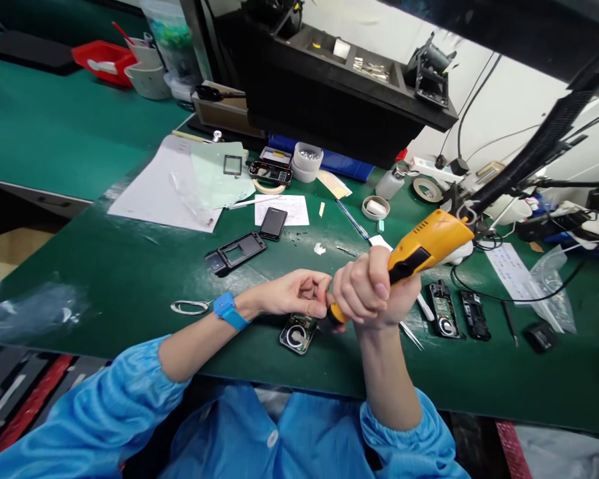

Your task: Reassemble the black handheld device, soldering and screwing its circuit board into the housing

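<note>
My right hand (364, 289) is wrapped round a yellow electric screwdriver (424, 243) with a black switch. The screwdriver slants down to the left, its dark nose close to my left fingertips. My left hand (302, 293) is closed, thumb and fingers pinched together by the screwdriver's nose; what they hold is hidden. Just under my left hand, an opened phone-like device (297, 334) lies on the green bench, showing a circuit board and a round white-ringed part. The upper part of that device is covered by my fingers. A blue wrist strap (231, 311) circles my left wrist.
Black casings (235, 253) and a dark phone-like part (273, 223) lie ahead. Tweezers (412, 336), another opened device (444, 309) and a black frame (475, 315) lie to the right. A hanging black cable (534, 146) reaches the screwdriver's rear. A dark shelf (329, 86) stands behind.
</note>
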`<state>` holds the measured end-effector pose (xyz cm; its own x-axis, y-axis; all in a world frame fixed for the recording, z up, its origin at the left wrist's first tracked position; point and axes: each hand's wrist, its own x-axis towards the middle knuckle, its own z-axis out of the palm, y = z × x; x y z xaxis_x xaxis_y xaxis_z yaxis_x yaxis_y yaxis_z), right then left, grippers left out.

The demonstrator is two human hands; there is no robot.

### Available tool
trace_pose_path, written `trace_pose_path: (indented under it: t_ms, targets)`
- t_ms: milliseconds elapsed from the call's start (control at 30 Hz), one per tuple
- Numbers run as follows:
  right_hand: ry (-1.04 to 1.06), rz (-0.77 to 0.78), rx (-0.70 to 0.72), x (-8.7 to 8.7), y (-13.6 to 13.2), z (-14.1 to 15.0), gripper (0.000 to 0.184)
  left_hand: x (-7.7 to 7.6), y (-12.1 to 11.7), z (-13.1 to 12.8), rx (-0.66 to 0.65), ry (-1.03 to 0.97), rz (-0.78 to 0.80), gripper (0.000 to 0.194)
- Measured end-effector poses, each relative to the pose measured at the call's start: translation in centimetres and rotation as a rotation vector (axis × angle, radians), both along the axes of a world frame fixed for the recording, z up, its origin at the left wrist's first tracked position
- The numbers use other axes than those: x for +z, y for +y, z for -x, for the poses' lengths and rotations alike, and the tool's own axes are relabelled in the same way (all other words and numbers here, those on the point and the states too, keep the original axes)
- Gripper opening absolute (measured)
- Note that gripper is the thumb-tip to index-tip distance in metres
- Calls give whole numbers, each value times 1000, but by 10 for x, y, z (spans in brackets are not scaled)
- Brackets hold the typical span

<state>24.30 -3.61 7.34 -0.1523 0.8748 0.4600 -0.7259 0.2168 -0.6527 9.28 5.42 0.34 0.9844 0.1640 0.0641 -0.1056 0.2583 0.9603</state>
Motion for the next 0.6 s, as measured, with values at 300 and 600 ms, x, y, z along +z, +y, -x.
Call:
trace_pose_path:
  t_ms: [300,600]
  targets:
    - [-154,114,-325,1,-7,9,69,6,0,1,114,-22,-113,62]
    - [-293,179,-558,-6,-12,9,82,1,16,8,254,-30,-477,32]
